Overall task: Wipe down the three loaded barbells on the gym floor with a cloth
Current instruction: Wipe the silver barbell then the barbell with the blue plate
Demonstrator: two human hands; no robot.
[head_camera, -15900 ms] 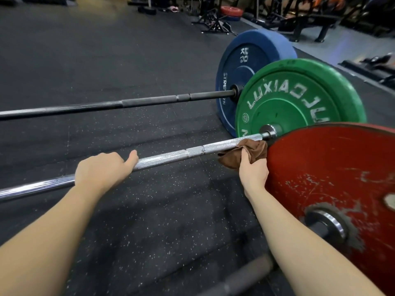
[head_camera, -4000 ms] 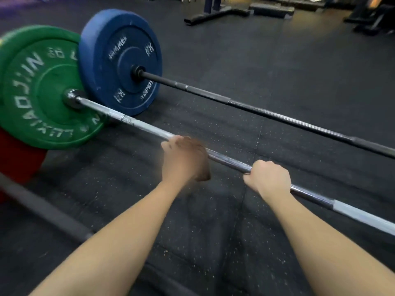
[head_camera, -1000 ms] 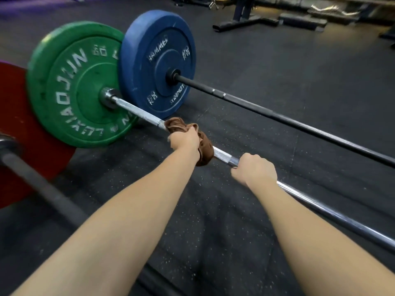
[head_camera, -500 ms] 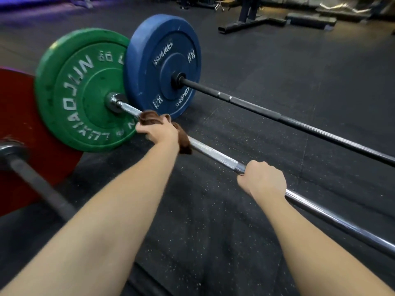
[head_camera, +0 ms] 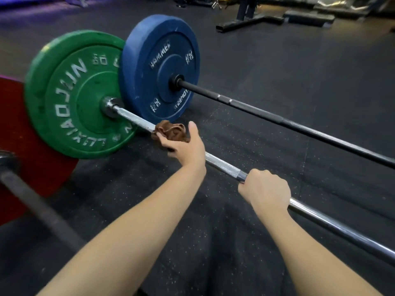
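Both hands are working on the chrome barbell (head_camera: 222, 166) lying on the gym floor (head_camera: 277, 67). The left hand (head_camera: 186, 148) is holding a bunched brown cloth (head_camera: 171, 131) against the bar, fingers curling round it and thumb sticking up, the green plate (head_camera: 70, 92) lying just beyond it. The right hand (head_camera: 265, 189) is gripping the bar in a closed fist, near the left. The black barbell (head_camera: 256, 112) with its blue plate (head_camera: 162, 67) is lying beyond both hands.

Three barbells lie on the floor, slanting from upper left to lower right. Farthest is the blue-plate barbell (head_camera: 256, 110) with a black shaft, then the green-plate barbell (head_camera: 136, 120) with a knurled chrome shaft. At the left edge is the red-plate barbell (head_camera: 38, 208) with a dark shaft. A crumpled brown cloth (head_camera: 171, 130) is bunched around the chrome shaft, near the green plate.
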